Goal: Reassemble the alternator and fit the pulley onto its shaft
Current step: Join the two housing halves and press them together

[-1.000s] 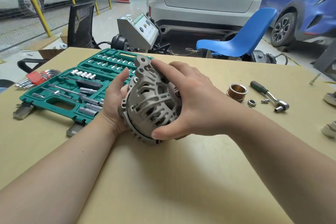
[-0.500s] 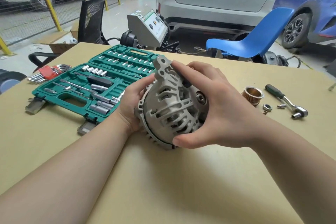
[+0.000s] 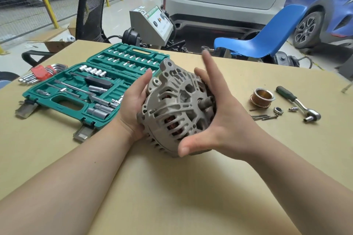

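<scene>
both hands, left hand (image 3: 133, 108) and right hand (image 3: 219, 120), fingers spread, steady the alternator (image 3: 175, 108); next, likely, fetching the pulley (image 3: 262, 97) lying right.

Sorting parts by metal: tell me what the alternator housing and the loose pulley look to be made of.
Alternator housing: probably cast aluminium, judging by its matte pale grey, grainy ribbed surface. Pulley: metal, with a shiny copper or bronze tint on its grooved rim and bore; possibly plated steel, cannot tell.
</scene>
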`<state>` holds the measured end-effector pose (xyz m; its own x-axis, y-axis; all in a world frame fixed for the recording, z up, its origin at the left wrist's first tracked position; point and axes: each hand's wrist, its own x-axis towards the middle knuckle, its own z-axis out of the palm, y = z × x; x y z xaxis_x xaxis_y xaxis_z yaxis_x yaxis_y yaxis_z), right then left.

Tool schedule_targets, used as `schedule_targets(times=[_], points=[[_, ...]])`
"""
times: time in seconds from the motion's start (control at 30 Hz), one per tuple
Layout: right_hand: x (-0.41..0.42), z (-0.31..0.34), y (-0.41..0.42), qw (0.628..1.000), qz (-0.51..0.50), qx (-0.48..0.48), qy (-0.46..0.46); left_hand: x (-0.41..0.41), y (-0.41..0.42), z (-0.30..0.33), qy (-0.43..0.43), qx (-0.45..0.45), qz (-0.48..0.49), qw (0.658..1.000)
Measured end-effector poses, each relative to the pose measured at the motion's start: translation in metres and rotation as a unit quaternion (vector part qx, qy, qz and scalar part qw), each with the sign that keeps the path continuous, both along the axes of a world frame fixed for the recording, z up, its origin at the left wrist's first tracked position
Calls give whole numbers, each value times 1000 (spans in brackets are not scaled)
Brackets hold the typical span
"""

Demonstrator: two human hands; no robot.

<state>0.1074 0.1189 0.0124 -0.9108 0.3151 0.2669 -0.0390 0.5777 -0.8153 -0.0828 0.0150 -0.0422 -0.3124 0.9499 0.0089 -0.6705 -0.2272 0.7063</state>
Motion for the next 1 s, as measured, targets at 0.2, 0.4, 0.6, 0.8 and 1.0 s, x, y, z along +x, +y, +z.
schedule_targets(times=[0.2,0.4,0.6,0.8,1.0], points=[[10,-14,2,994,-65,84,-21,-2,0,-1,25,-24,30,999],[10,-19,4,1000,-19,-21,-1,2,-2,4,24,-9,39,999],[6,-26,17,1000,21,-17,10,6,-1,4,23,-8,32,999],[4,-29,18,999,11,-45,13,13,-1,9,-4,7,32,999],[5,-26,19,997,12,-72,14,18,-2,12,8,-5,58,998]])
